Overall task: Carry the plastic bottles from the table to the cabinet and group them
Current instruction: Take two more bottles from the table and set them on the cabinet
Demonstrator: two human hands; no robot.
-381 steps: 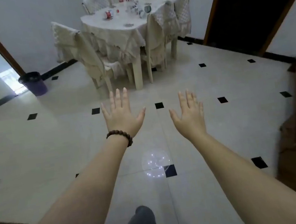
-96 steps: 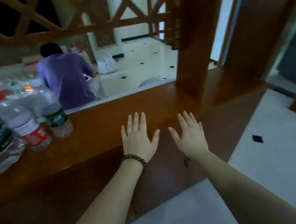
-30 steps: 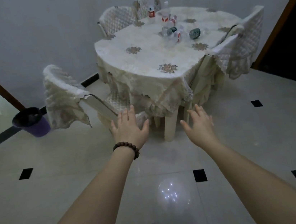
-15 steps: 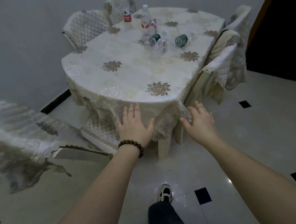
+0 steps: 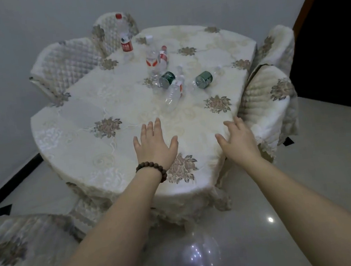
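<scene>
Both arms were stretched forward over the near part of a round bench (image 5: 76, 132) draped in a cream cloth with embroidered flower patches. The left hand (image 5: 154, 145), with a dark beaded bracelet (image 5: 151, 169) at its wrist, was held palm down with fingers straight and slightly spread; nothing was held in it. The right hand (image 5: 237, 138) was likewise flat, its fingers relaxed and extended near the bench's right edge, and nothing was grasped by it. Whether either palm actually touched the cloth could not be told.

The plastic bottles were gathered on the far half of the bench, well apart from both hands. A tall red-capped bottle (image 5: 125, 41) was stood upright at the far edge. Nearer the middle, a clear bottle with a red and white label (image 5: 153, 60) was also upright, with another red-labelled bottle (image 5: 162, 56) just beside it. In front of these, three bottles were laid on their sides: a green-labelled bottle (image 5: 167, 79), a second green-labelled bottle (image 5: 204, 79) to its right, and a clear bottle with a red band (image 5: 173, 94) closest to the hands.

Chairs in quilted covers (image 5: 67, 62) were placed round the bench, and a pale tiled floor (image 5: 309, 171) with small black insets was seen beneath.
</scene>
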